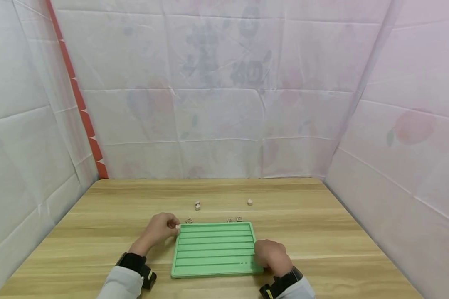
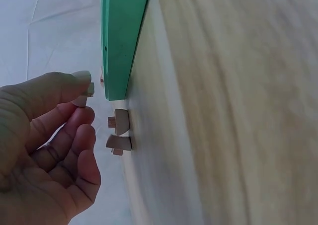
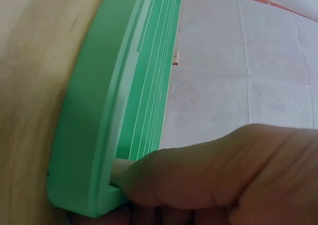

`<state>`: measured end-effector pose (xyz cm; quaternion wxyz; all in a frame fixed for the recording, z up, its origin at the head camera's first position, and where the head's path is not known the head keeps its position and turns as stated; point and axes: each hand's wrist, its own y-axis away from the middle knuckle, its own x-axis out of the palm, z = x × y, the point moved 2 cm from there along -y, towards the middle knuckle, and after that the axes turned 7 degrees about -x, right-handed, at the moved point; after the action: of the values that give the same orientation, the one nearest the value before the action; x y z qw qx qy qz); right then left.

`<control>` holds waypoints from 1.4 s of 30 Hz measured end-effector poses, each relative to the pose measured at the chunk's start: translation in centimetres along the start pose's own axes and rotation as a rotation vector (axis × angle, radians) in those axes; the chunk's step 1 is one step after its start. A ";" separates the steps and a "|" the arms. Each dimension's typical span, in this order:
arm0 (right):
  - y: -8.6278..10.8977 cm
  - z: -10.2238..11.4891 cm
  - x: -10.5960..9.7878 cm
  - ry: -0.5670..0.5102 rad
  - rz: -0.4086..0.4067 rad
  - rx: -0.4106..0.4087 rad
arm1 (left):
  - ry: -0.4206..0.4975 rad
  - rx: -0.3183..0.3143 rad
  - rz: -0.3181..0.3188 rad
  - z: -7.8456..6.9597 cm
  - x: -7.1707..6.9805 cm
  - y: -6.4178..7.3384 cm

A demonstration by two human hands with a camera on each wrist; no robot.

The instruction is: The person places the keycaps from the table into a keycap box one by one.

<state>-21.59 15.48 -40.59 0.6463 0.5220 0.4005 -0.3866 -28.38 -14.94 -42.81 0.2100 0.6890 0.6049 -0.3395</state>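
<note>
My left hand (image 1: 161, 227) is at the far left corner of a green ridged tray (image 1: 214, 244). Thumb and fingertips pinch a small pale wooden block (image 2: 90, 90) just beside the rim; the other fingers are loosely curled. At the tray's right side, near the front corner, my right hand (image 1: 272, 255) grips the edge. In the right wrist view its thumb (image 3: 169, 178) lies over the rim inside the corner, while the other fingers are mostly hidden below. The tray lies flat on the table, with long parallel grooves running left to right.
Just behind the tray lie small wooden blocks, one (image 1: 188, 221) near the left corner and two (image 1: 230, 220) towards the right. Farther back are a close pair of blocks (image 1: 197, 206) and a single block (image 1: 250, 202). White sheeting (image 1: 217, 124) surrounds the wooden table (image 1: 321, 232).
</note>
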 end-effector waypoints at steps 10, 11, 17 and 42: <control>-0.5 0.0 -0.1 0.029 0.004 0.004 | 0.010 0.007 0.013 -0.2 0.3 -0.7; -0.5 0.0 -0.1 0.033 0.004 0.000 | 0.013 0.011 0.017 -0.2 0.3 -0.7; -0.5 -0.1 0.0 0.033 -0.007 -0.011 | 0.008 0.002 0.034 -0.1 0.6 -0.9; -0.4 -0.2 -0.1 -0.013 0.009 0.001 | -0.081 -0.079 0.102 -0.8 0.7 -1.6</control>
<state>-22.04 15.61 -40.67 0.6503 0.5216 0.3938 -0.3873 -29.78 -13.58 -42.62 0.2782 0.6959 0.5729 -0.3317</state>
